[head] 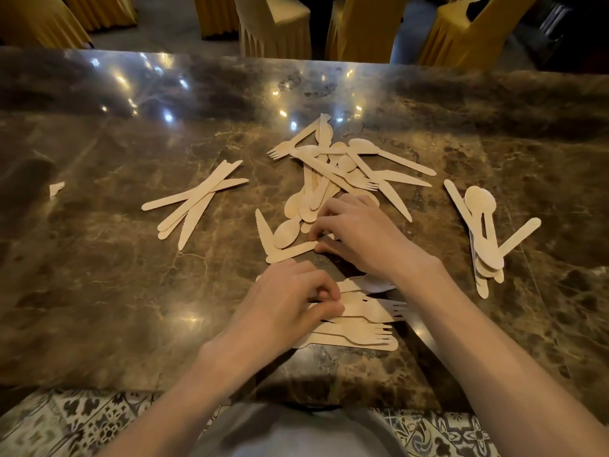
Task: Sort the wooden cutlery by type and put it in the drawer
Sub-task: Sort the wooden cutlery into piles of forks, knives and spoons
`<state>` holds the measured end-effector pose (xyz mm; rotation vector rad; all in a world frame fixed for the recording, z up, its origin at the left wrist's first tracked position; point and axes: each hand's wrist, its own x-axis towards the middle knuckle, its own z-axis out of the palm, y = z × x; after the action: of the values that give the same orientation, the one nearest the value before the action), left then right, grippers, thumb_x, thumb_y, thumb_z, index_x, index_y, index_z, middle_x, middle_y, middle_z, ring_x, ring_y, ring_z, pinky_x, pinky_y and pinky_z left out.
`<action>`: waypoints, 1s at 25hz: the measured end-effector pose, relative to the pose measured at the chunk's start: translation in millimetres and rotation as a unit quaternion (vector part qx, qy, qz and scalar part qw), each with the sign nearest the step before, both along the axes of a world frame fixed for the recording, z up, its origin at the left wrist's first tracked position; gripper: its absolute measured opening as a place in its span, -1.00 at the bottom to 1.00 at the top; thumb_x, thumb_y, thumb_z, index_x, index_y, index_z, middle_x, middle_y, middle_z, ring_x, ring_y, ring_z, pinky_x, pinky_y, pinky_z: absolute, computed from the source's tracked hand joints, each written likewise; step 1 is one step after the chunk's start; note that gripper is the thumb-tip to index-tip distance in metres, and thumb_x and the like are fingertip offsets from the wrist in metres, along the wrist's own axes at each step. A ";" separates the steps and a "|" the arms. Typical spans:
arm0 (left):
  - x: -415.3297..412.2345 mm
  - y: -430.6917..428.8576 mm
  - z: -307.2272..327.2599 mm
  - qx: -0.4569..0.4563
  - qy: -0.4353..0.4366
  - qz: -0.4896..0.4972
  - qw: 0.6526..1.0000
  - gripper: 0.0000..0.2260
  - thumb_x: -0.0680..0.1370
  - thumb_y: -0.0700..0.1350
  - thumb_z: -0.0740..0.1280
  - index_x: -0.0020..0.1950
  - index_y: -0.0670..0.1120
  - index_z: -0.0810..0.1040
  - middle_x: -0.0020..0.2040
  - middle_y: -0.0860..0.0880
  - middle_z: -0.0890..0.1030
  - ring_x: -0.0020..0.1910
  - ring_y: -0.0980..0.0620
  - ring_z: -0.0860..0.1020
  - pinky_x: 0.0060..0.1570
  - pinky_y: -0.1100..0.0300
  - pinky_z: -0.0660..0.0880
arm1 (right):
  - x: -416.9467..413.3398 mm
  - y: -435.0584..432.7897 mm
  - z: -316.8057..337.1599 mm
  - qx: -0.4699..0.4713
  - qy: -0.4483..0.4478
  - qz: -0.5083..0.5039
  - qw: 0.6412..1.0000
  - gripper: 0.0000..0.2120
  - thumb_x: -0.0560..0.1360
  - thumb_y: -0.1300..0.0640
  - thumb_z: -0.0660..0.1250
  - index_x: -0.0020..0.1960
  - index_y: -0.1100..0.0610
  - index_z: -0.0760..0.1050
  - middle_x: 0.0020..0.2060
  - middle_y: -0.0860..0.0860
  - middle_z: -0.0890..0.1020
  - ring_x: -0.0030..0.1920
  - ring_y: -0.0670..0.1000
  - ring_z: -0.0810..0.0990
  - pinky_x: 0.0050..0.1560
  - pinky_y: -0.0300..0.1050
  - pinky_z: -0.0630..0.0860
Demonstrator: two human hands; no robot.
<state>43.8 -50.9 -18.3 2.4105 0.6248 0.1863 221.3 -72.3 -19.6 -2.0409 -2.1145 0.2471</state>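
Much of the fork stack (pixel 359 328) is lying hidden under the left hand (pixel 283 301), which is curling its fingers down onto the stack's handle ends; whether it is pinching one fork or only pressing on them cannot be told. Three or four tined ends are showing to its right, the rest overlapping too closely to count. The right hand (pixel 356 232) is reaching into the near edge of the mixed pile (pixel 333 179), its fingertips closing on the end of a knife (pixel 290 250) lying flat on the surface (pixel 99 291); the grip itself is partly covered by the knuckles. The pile is tangling spoons, forks and knives together, too crossed over to number. To the left, four knives (pixel 194 201) are lying crossed in a loose group. To the right, the spoon stack (pixel 484 235) is sitting with roughly five pieces, one handle sticking out sideways. A small pale scrap (pixel 56 189) is resting near the far left edge. Draped chairs (pixel 273 24) are standing beyond the surface. No drawer is showing.
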 end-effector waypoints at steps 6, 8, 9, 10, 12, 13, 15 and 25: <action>-19.2 70.1 12.6 0.094 -0.022 0.080 0.992 -0.88 0.51 -0.06 0.34 -0.01 0.12 0.60 -0.07 0.15 0.52 -0.09 0.15 0.48 -0.13 0.15 0.45 | 19.3 -27.2 21.6 0.070 0.093 -0.098 0.988 -0.84 0.45 -0.02 0.36 0.03 -0.10 0.57 -0.19 -0.23 0.57 -0.11 -0.16 0.50 0.10 -0.16 0.31; -21.9 89.4 14.9 0.135 0.036 0.006 0.990 -0.83 0.49 -0.06 0.35 0.04 0.14 0.62 -0.01 0.08 0.53 -0.03 0.02 0.48 -0.08 0.09 0.45 | 42.3 -50.4 26.7 0.137 0.161 -0.231 0.950 -0.85 0.45 0.02 0.39 0.03 -0.10 0.56 -0.24 -0.27 0.55 -0.19 -0.26 0.52 -0.08 -0.30 0.42; -21.0 94.0 15.7 0.148 0.067 -0.038 0.986 -0.80 0.48 -0.02 0.35 0.07 0.17 0.61 0.01 0.08 0.53 -0.02 0.02 0.47 -0.07 0.10 0.43 | 55.9 -63.9 27.6 0.164 0.186 -0.310 0.918 -0.87 0.45 0.01 0.39 0.00 -0.11 0.55 -0.25 -0.28 0.55 -0.21 -0.30 0.52 -0.16 -0.34 0.44; -18.2 95.8 16.3 0.158 0.096 -0.078 0.980 -0.78 0.47 0.02 0.34 0.10 0.21 0.60 0.03 0.09 0.52 -0.02 0.04 0.45 -0.05 0.13 0.41 | 68.2 -76.6 27.1 0.175 0.202 -0.388 0.882 -0.87 0.44 -0.01 0.40 -0.02 -0.11 0.54 -0.23 -0.28 0.56 -0.21 -0.31 0.52 -0.19 -0.32 0.45; -10.2 95.9 16.8 0.172 0.123 -0.142 0.967 -0.74 0.46 0.08 0.32 0.14 0.27 0.57 0.06 0.11 0.51 0.01 0.08 0.43 0.01 0.16 0.38 | 88.1 -97.0 20.4 0.159 0.194 -0.509 0.823 -0.87 0.43 -0.02 0.40 -0.03 -0.07 0.54 -0.14 -0.16 0.62 -0.17 -0.21 0.51 -0.15 -0.17 0.48; -6.5 95.9 17.4 0.173 0.126 -0.164 0.963 -0.74 0.46 0.12 0.29 0.13 0.28 0.56 0.06 0.12 0.52 0.02 0.09 0.43 0.04 0.15 0.37 | 94.0 -103.0 15.1 0.144 0.180 -0.542 0.808 -0.87 0.43 -0.01 0.41 -0.04 -0.04 0.56 -0.09 -0.08 0.64 -0.13 -0.16 0.51 -0.13 -0.13 0.47; -1.6 96.4 18.7 0.175 0.130 -0.190 0.957 -0.72 0.43 0.20 0.23 0.11 0.30 0.56 0.07 0.13 0.52 0.06 0.10 0.43 0.08 0.13 0.37 | 96.1 -107.2 5.3 0.122 0.155 -0.557 0.806 -0.86 0.44 -0.02 0.41 -0.04 0.01 0.60 -0.06 0.00 0.66 -0.10 -0.09 0.50 -0.10 -0.10 0.45; 8.8 103.1 13.0 0.178 0.147 -0.222 0.947 -0.78 0.42 0.18 0.31 0.04 0.23 0.55 0.16 0.17 0.44 0.22 0.14 0.28 0.25 0.19 0.14 | 66.7 -93.4 -2.6 0.145 0.037 -0.480 0.864 -0.85 0.46 -0.04 0.37 -0.07 0.01 0.63 -0.03 0.04 0.66 0.04 0.11 0.51 0.05 0.02 0.26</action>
<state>52.6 52.3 -5.3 2.8869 0.1613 -0.2805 288.0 -165.7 -22.2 -2.5083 -0.8029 -0.1410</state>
